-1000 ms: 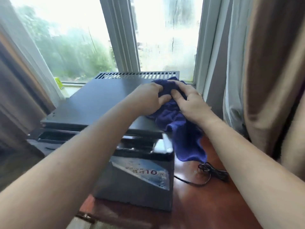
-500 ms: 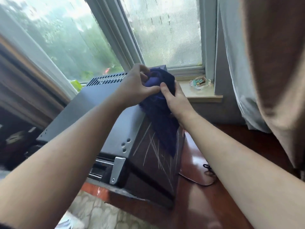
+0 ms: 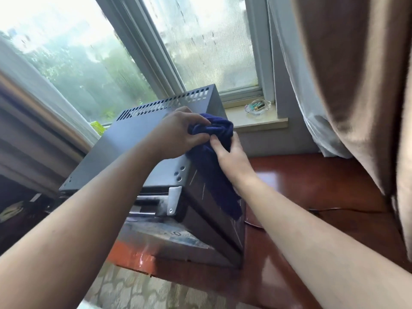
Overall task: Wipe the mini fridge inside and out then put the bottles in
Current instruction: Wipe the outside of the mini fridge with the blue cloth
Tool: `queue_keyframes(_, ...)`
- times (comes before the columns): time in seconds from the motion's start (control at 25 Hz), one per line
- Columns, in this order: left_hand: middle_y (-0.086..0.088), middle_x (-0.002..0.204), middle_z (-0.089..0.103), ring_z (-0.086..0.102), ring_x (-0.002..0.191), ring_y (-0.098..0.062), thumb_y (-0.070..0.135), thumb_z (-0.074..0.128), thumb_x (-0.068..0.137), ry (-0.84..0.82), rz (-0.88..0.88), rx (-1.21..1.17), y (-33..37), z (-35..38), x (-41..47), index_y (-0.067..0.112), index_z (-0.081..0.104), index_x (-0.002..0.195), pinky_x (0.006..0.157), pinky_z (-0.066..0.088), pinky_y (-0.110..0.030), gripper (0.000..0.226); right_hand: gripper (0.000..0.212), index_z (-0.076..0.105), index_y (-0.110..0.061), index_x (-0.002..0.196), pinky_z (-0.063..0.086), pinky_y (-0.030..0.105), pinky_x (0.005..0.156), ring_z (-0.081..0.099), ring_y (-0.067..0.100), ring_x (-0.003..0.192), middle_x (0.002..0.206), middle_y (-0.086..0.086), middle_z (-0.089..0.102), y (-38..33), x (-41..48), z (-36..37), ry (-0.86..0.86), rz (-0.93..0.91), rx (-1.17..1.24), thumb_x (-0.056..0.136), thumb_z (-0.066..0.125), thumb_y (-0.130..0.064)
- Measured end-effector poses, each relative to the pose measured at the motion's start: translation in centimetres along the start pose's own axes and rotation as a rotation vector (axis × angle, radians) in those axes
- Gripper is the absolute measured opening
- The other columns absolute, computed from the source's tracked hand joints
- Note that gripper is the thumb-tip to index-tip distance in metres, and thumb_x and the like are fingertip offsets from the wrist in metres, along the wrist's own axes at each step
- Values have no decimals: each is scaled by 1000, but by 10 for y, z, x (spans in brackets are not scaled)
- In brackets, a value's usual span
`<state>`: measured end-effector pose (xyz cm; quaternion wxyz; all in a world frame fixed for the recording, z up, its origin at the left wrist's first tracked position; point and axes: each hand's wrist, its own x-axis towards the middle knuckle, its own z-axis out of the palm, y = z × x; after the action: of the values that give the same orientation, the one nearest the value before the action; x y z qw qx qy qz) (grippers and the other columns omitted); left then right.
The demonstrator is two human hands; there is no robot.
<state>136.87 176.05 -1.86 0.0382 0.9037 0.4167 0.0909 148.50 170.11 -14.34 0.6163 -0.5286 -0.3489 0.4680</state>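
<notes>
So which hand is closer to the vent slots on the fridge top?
Left. The left hand grips the blue cloth on the fridge top, just in front of the vent slots; the right hand holds the cloth farther away, at the right side edge.

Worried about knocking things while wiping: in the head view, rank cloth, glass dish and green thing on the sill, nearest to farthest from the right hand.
1. Cloth, held by the right hand at the fridge top edge.
2. Glass dish, on the sill right of the fridge.
3. Green thing, sill, far left.
</notes>
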Motion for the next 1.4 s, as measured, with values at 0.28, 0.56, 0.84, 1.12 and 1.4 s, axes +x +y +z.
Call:
queue_keyframes(0.28, 2, 103, 60, 56, 85, -11, 35, 74, 91, 13, 129, -43, 4, -5, -87, 33, 77, 118, 82, 37, -23, 28, 69, 47, -49, 137, 41, 45, 114, 54, 13, 130, 137, -7, 59, 33, -97, 40, 166, -64, 57, 75, 48, -80)
queue_keyframes(0.56, -1, 105, 61, 57, 94, -16, 32, 70, 94, 3, 188, 37, 14, -7, -109, 30, 76, 121, 82, 35, -23, 28, 90, 41, -36, 150, 36, 41, 118, 49, 14, 137, 144, -5, 56, 39, -134, 54, 189, -99, 39, 73, 45, -83)
queue_keyframes(0.84, -6, 108, 63, 57, 110, -28, 24, 73, 91, -71, 232, 237, 20, 6, -46, 21, 80, 115, 97, 38, -29, 25, 91, 21, -39, 158, 29, 36, 113, 35, 23, 148, 158, -1, 42, 47, -73, 39, 117, 43, 33, 80, 42, -82)
queue_keyframes(1.12, -2, 118, 63, 57, 116, -24, 25, 75, 92, -58, 120, 227, -2, 16, 64, 23, 76, 124, 106, 42, -38, 32, 90, 12, -38, 160, 22, 39, 115, 23, 27, 153, 165, 4, 29, 31, 49, 16, 40, 106, -34, 86, 39, -82)
queue_keyframes(1.4, 0, 119, 61, 57, 118, -21, 26, 75, 91, 6, 22, 196, -26, 31, 173, 26, 76, 123, 105, 41, -31, 33, 88, 11, -30, 162, 23, 37, 117, 25, 26, 152, 165, 6, 31, 14, 171, -12, -38, 120, -67, 93, 46, -72)
